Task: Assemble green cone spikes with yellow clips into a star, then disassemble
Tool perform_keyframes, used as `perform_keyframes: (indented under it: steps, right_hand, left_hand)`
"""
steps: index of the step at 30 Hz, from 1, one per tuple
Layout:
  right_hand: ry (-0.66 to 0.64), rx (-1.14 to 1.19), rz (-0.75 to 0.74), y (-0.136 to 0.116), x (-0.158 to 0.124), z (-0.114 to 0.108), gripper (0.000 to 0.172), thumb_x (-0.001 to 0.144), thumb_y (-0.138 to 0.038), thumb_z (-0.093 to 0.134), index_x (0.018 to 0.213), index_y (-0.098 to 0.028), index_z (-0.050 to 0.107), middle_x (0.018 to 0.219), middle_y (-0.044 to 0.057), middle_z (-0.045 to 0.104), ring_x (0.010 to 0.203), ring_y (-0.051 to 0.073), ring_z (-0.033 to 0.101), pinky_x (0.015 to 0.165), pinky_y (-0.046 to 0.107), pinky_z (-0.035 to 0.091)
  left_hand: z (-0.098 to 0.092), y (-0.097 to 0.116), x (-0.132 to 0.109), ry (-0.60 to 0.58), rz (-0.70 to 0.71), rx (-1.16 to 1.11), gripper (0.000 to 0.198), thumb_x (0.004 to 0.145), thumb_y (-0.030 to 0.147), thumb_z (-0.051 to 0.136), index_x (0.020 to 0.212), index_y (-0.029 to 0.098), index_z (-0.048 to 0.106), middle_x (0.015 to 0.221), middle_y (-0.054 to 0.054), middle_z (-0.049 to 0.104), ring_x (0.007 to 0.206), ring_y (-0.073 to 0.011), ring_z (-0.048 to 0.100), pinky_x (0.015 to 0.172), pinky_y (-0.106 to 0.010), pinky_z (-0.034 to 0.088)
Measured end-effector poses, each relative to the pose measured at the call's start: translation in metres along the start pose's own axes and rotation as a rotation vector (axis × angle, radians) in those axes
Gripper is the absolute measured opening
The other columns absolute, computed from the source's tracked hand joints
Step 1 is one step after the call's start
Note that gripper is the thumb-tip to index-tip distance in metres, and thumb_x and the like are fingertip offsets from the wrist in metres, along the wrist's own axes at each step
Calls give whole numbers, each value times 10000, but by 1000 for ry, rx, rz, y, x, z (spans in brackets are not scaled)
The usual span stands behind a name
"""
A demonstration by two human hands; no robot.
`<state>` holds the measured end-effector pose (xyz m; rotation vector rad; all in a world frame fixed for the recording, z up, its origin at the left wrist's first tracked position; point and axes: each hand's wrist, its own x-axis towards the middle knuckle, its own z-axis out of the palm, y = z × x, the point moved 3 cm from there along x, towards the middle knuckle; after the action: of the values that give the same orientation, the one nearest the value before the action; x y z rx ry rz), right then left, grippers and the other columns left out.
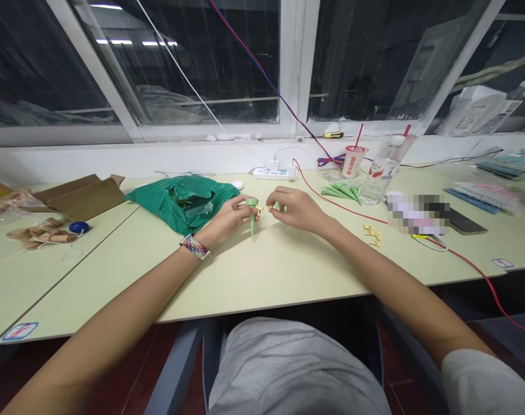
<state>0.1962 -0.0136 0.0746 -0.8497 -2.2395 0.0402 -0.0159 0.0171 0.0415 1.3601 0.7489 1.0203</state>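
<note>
My left hand is closed around a green cone-shaped plastic spike, held upright with its tip on the pale table. My right hand pinches a small yellow piece against the spike's top, and a bit of green plastic shows between its fingers. The two hands nearly touch over the middle of the table. A beaded band sits on my left wrist.
A green plastic bag lies left of my hands. Several more green spikes lie at the right beside a water bottle and a drink cup. Small yellow pieces, a red wire, a power strip and a cardboard box are around.
</note>
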Motion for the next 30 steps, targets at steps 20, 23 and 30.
perform_keyframes:
  steps: [20, 23, 30]
  right_hand:
    - [153, 275, 84, -1, -18, 27, 165, 1029, -309, 565, 1002, -241, 712, 1072, 78, 756, 895, 203, 696, 804, 344, 551]
    - [153, 447, 236, 4, -16, 31, 255, 1001, -465, 637, 925, -239, 726, 891, 49, 766, 801, 199, 701, 743, 333, 568]
    - [87, 674, 453, 14, -16, 43, 482, 1012, -618, 552, 782, -209, 663, 696, 19, 702, 594, 155, 669, 636, 298, 548]
  left_hand:
    - [8, -6, -2, -28, 0, 1, 345, 729, 299, 942, 976, 182, 731, 958, -57, 744, 863, -188, 705, 858, -338, 561]
    - [8, -3, -4, 29, 72, 84, 427, 743, 352, 946, 1073, 198, 723, 903, -41, 747, 854, -199, 720, 876, -354, 559]
    - [7, -3, -3, 47, 152, 222, 444, 788, 417, 920, 1114, 201, 709, 929, -48, 756, 863, -206, 727, 884, -363, 557]
